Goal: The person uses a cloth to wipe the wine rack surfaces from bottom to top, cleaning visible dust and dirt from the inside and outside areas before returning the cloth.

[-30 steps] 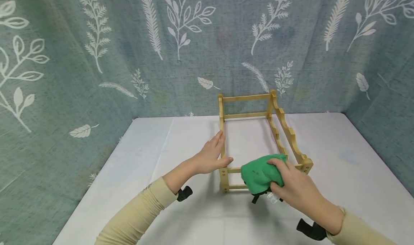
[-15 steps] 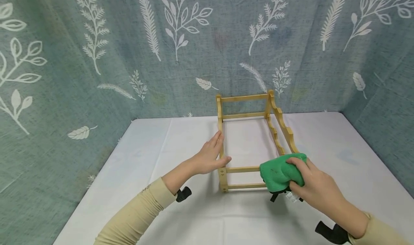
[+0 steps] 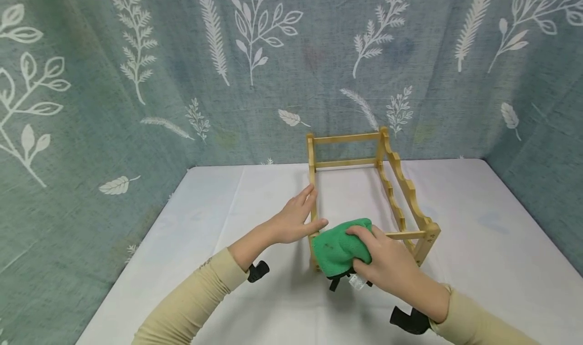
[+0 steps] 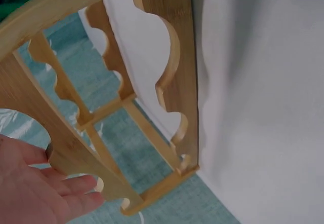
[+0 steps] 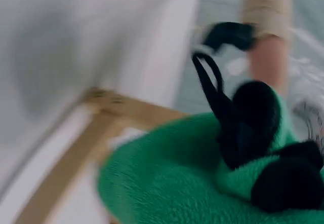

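A light bamboo rack (image 3: 350, 137) with scalloped side boards stands on the white table. My left hand (image 3: 298, 218) rests on its left side, fingers straight; in the left wrist view the fingers (image 4: 76, 186) lie along the scalloped board (image 4: 76, 153). My right hand (image 3: 387, 259) grips a green plush cloth (image 3: 337, 249) with black trim, black loops and a white tag. The cloth lies over the rack's near top rail (image 3: 405, 235), at its left end, and hides the near left corner post. In the right wrist view the cloth (image 5: 162, 173) covers much of the rack.
White cloth covers the table (image 3: 227, 294). A grey-green curtain (image 3: 255, 107) with white leaf prints hangs behind and along both sides. Black wrist-camera mounts (image 3: 410, 319) stick out below the wrists.
My right hand first slid the green cloth right along the near rail to the right corner, then back left to the left end. The left hand has stayed on the rack.
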Motion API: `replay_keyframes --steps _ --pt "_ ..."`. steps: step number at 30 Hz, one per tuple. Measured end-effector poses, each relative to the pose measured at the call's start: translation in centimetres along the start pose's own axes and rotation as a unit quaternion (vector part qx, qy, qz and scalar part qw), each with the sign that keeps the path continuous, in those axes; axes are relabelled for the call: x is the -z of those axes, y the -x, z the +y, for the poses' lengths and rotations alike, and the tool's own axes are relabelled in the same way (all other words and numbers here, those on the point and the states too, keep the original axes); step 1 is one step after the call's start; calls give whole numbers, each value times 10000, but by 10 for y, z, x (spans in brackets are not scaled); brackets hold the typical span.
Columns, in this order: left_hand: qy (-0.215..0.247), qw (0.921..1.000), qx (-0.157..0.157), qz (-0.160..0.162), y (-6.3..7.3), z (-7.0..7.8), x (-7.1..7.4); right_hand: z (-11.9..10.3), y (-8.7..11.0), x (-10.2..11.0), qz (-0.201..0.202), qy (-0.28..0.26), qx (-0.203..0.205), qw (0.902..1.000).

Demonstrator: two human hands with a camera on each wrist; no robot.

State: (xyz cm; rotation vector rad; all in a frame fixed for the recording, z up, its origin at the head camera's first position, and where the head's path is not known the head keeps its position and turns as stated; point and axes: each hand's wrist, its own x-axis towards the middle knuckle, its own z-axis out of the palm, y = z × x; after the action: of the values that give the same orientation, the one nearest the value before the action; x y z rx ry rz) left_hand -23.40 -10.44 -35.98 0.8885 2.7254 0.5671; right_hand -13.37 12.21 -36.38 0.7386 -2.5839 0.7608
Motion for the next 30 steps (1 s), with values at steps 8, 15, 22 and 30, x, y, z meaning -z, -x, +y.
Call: replay_keyframes --steps 8,15,22,30 --pt "333 9988 -129 -345 2 -12 10 -20 -4 4 437 -730 559 9948" --pt "906 9937 -227 -617 4 -16 15 -20 -2 -42 -180 33 513 9985" --pt "909 9943 -145 -539 3 -17 13 -3 9 -70 -1383 191 346 9896" --pt "707 9963 -245 -428 0 -18 11 -13 2 -44 -411 75 857 9954"
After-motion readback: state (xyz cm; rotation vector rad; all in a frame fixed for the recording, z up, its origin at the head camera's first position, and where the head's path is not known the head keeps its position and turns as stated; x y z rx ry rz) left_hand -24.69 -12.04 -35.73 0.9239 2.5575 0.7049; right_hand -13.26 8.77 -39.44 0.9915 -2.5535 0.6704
